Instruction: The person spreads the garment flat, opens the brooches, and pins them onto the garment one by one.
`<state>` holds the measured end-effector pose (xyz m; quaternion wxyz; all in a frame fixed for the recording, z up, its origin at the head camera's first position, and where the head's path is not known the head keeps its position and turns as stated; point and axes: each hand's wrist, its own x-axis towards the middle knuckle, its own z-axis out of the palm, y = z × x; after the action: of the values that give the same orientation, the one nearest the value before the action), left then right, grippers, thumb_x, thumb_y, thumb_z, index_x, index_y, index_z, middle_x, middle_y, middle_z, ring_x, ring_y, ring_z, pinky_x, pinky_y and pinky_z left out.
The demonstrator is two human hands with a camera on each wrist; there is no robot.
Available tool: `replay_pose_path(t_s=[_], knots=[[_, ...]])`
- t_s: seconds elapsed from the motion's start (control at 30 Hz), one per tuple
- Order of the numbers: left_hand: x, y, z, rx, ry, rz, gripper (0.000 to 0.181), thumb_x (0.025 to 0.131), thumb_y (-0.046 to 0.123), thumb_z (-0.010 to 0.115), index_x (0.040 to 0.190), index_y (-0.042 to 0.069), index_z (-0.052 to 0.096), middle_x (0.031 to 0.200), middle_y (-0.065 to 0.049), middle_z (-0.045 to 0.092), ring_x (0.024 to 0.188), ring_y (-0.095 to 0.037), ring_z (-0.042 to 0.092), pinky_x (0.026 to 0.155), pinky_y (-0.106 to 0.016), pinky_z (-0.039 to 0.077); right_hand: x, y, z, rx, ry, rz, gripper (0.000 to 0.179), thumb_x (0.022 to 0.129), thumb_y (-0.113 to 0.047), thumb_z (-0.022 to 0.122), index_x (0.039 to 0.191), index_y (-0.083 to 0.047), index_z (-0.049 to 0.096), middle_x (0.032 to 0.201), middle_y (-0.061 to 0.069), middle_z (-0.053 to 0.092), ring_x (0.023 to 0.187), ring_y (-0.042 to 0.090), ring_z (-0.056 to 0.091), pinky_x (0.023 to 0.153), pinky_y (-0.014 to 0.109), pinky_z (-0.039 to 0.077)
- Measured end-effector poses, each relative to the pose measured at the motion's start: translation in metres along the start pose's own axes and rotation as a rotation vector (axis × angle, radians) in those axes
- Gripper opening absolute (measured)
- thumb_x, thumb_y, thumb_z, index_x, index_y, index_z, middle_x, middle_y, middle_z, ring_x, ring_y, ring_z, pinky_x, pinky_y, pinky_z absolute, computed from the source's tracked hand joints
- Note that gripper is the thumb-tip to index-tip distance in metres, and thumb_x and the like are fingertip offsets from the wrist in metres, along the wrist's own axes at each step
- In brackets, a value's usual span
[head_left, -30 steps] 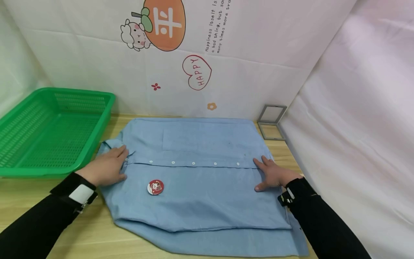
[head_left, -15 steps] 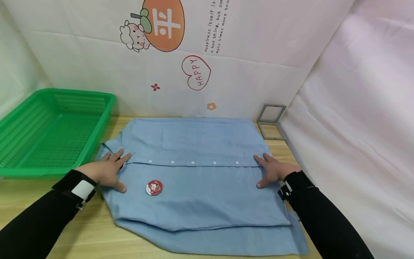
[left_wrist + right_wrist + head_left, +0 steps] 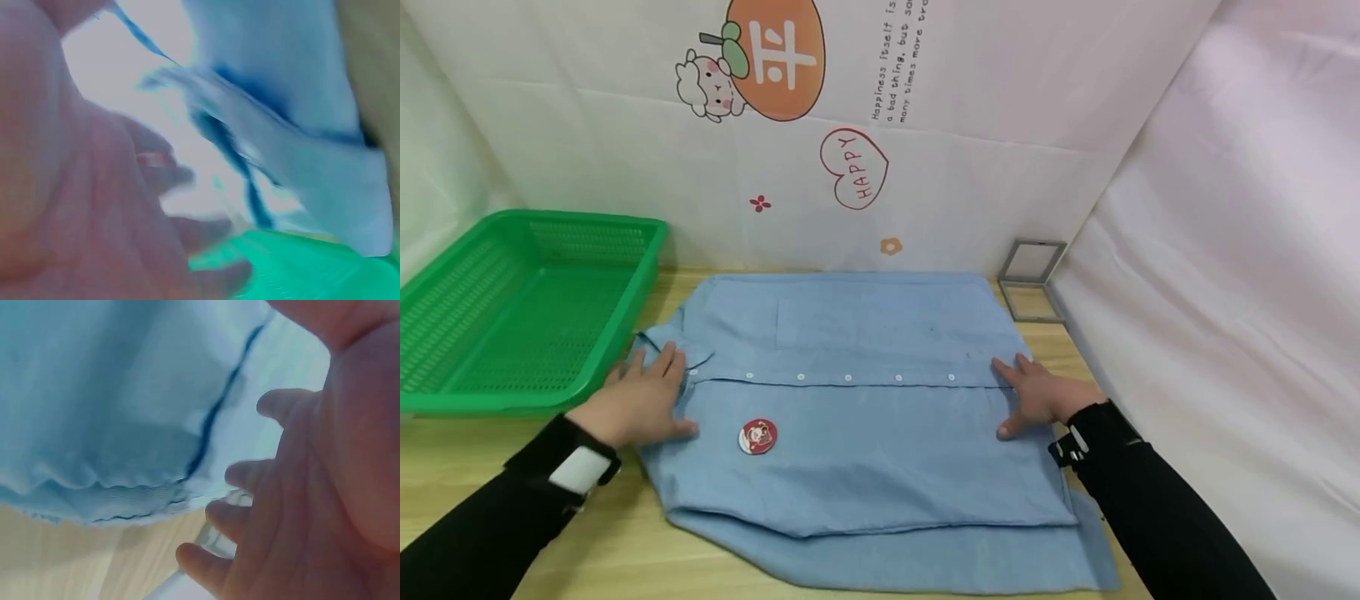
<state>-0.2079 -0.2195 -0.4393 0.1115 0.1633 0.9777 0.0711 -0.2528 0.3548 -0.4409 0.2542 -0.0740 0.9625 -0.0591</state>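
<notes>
A light blue button-up shirt [image 3: 865,450] lies spread sideways on the wooden table, its row of white buttons running left to right. At its left end, beside the collar [image 3: 681,342], is my left hand [image 3: 640,400] with fingers spread over the fabric. My right hand [image 3: 1037,396] lies at the hem on the right end, fingers apart. Neither hand grips anything. In the right wrist view the shirt's hem [image 3: 137,500] shows below the fingers [image 3: 250,475]. A round red badge [image 3: 757,436] sits on the shirt's lower front panel, near the left hand.
A green plastic basket [image 3: 617,333] stands at the left, close to the collar. Two grey square frames [image 3: 1032,287], one leaning and one flat, are in the back right corner. White printed cloth [image 3: 970,183] hangs behind the table [image 3: 587,542], and plain white cloth covers the right side.
My left hand has shifted a little leftward, its fingers spreading and pointing farther away from me. The right hand has barely moved. The shirt and badge lie nearly as before.
</notes>
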Motion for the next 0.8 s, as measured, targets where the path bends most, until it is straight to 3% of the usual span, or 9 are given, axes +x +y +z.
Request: replay_pose_path(t_s=[0.07,0.23,0.3,0.4,0.5,0.57,0.63,0.7,0.8], knots=[[-0.011,0.007,0.004,0.004,-0.001,0.000,0.119,0.074,0.063,0.078,0.149,-0.013,0.028,0.151,-0.042,0.016,0.129,-0.072,0.012,0.097,-0.081,0.016,-0.008,-0.004,0.003,-0.020,-0.010,-0.013,0.129,0.063,-0.059,0.088,0.161,-0.012,0.017,0.159,0.033,0.004,0.142,0.055,0.007,0.104,0.068,0.028],[-0.027,0.010,0.013,-0.025,-0.107,-0.007,0.124,0.063,0.070,0.078,0.153,-0.002,0.031,0.150,-0.044,0.015,0.123,-0.077,0.011,0.094,-0.082,0.018,-0.024,-0.012,0.011,-0.043,-0.024,-0.023,0.127,0.064,-0.053,0.090,0.161,-0.012,0.018,0.159,0.032,0.004,0.141,0.057,0.008,0.100,0.069,0.032],[-0.030,0.009,0.017,-0.004,-0.077,0.005,0.119,0.066,0.067,0.079,0.153,-0.001,0.034,0.150,-0.043,0.019,0.124,-0.076,0.015,0.094,-0.081,0.021,-0.029,-0.017,0.014,-0.042,0.014,-0.021,0.123,0.066,-0.047,0.092,0.160,-0.011,0.021,0.159,0.033,0.005,0.141,0.057,0.008,0.102,0.069,0.030],[-0.037,0.012,0.022,0.057,0.040,0.049,0.103,0.074,0.062,0.077,0.148,-0.001,0.043,0.148,-0.039,0.030,0.125,-0.071,0.026,0.095,-0.078,0.026,-0.041,-0.029,0.019,-0.078,0.087,-0.061,0.106,0.069,-0.039,0.092,0.153,-0.007,0.037,0.153,0.032,0.026,0.136,0.054,0.029,0.100,0.064,0.037],[-0.047,0.025,0.026,0.106,0.189,0.159,0.078,0.080,0.055,0.077,0.132,0.000,0.060,0.130,-0.031,0.054,0.116,-0.056,0.050,0.092,-0.070,0.038,-0.062,-0.049,0.024,-0.087,0.087,-0.141,0.067,0.072,-0.031,0.090,0.127,-0.006,0.062,0.120,0.019,0.059,0.105,0.035,0.058,0.085,0.050,0.050],[-0.054,0.037,0.028,0.100,0.254,0.284,0.060,0.080,0.051,0.079,0.115,0.004,0.068,0.112,-0.017,0.063,0.100,-0.040,0.061,0.084,-0.059,0.047,-0.077,-0.063,0.025,-0.068,-0.007,-0.189,0.039,0.075,-0.027,0.088,0.104,-0.013,0.067,0.095,0.003,0.062,0.083,0.021,0.058,0.073,0.041,0.050],[-0.061,0.049,0.029,0.083,0.246,0.404,0.043,0.078,0.045,0.082,0.101,0.011,0.069,0.095,0.001,0.058,0.083,-0.021,0.058,0.072,-0.046,0.049,-0.093,-0.073,0.029,-0.064,-0.110,-0.195,0.028,0.074,-0.025,0.088,0.087,-0.019,0.063,0.078,-0.005,0.057,0.068,0.015,0.051,0.063,0.036,0.046],[-0.065,0.058,0.033,0.069,0.219,0.495,0.030,0.077,0.037,0.084,0.090,0.018,0.065,0.084,0.012,0.046,0.072,-0.010,0.045,0.064,-0.035,0.042,-0.104,-0.078,0.036,-0.095,-0.187,-0.171,0.028,0.074,-0.022,0.087,0.082,-0.022,0.060,0.071,-0.007,0.054,0.063,0.014,0.049,0.059,0.034,0.045],[-0.068,0.061,0.041,0.075,0.193,0.526,0.024,0.080,0.022,0.082,0.081,0.024,0.058,0.079,0.015,0.035,0.068,-0.008,0.034,0.062,-0.031,0.033,-0.111,-0.076,0.047,-0.189,-0.191,-0.128,0.026,0.077,-0.013,0.081,0.082,-0.024,0.058,0.070,-0.006,0.049,0.061,0.014,0.046,0.057,0.033,0.044]])
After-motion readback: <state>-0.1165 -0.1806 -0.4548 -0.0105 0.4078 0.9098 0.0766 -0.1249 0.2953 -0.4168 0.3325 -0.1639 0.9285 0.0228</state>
